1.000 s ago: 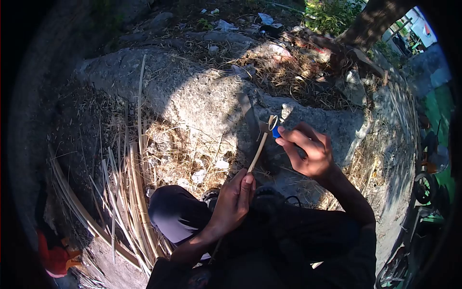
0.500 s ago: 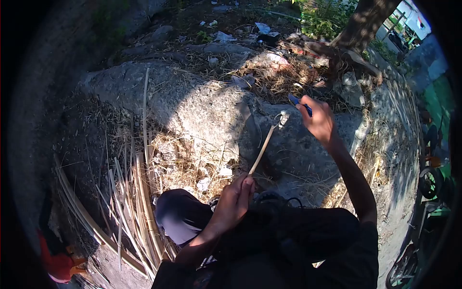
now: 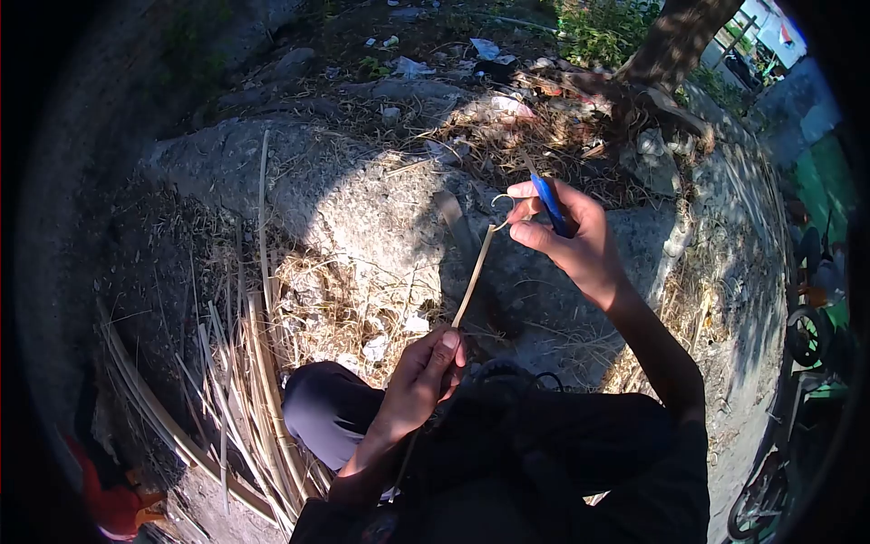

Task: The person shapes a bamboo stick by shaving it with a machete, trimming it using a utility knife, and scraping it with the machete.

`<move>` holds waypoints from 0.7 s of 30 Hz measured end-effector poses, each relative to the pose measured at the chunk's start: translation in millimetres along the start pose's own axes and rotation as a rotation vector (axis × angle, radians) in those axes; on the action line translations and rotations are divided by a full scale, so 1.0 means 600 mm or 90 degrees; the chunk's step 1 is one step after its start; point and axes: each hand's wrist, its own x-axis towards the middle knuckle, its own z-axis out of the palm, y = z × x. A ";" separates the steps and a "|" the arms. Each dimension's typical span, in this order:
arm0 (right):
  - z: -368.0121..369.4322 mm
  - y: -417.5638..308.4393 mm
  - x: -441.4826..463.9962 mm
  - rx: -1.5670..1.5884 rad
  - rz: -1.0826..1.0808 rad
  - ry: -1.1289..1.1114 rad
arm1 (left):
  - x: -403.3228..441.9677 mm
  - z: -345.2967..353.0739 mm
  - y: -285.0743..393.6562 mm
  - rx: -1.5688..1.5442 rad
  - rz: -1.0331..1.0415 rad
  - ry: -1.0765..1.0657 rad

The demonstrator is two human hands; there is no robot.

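A thin pale cane strip (image 3: pixel 474 276), perhaps bamboo or rattan, slants up from my left hand (image 3: pixel 421 374), whose fingers are closed around its lower end. At the strip's upper tip a narrow curled shaving (image 3: pixel 499 198) bends toward my right hand (image 3: pixel 580 245). That hand grips a blue-handled knife (image 3: pixel 550 204), its thin blade pointing up and away from the strip. The thumb and fingertips are close to the shaving; whether they pinch it I cannot tell.
A bundle of long pale strips (image 3: pixel 263 390) lies at the left beside my knee (image 3: pixel 331 408). Ahead is a rough rock (image 3: pixel 381 213) with dry grass around it. A tree trunk (image 3: pixel 675 41) stands upper right. Part of a red-clad person (image 3: pixel 109 499) shows lower left.
My right hand has moved down and left to the strip's tip, with the knife turned more upright. A pale clump at the tip no longer shows; a curl stands there.
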 end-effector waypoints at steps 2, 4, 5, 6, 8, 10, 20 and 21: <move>0.004 0.005 0.000 0.098 0.020 -0.008 | 0.002 0.002 -0.008 -0.002 0.015 -0.001; 0.007 -0.003 0.001 0.085 0.040 0.015 | 0.001 0.006 -0.007 -0.002 0.032 -0.005; 0.006 -0.005 0.002 0.077 0.050 0.027 | -0.001 0.010 -0.002 0.016 0.020 0.009; 0.005 -0.007 0.002 0.069 0.059 0.039 | -0.002 0.012 0.002 0.035 0.009 0.023; 0.001 -0.005 0.005 0.075 0.085 0.035 | -0.002 0.010 -0.002 0.024 0.011 0.005; -0.007 0.004 0.012 0.052 0.023 0.008 | -0.001 0.010 -0.006 0.013 0.012 -0.012; -0.118 0.034 0.062 -0.247 -0.082 0.185 | -0.015 0.003 -0.001 -0.059 -0.016 -0.024; -0.117 0.032 0.060 -0.310 -0.072 0.146 | -0.015 0.003 -0.004 -0.089 0.011 -0.042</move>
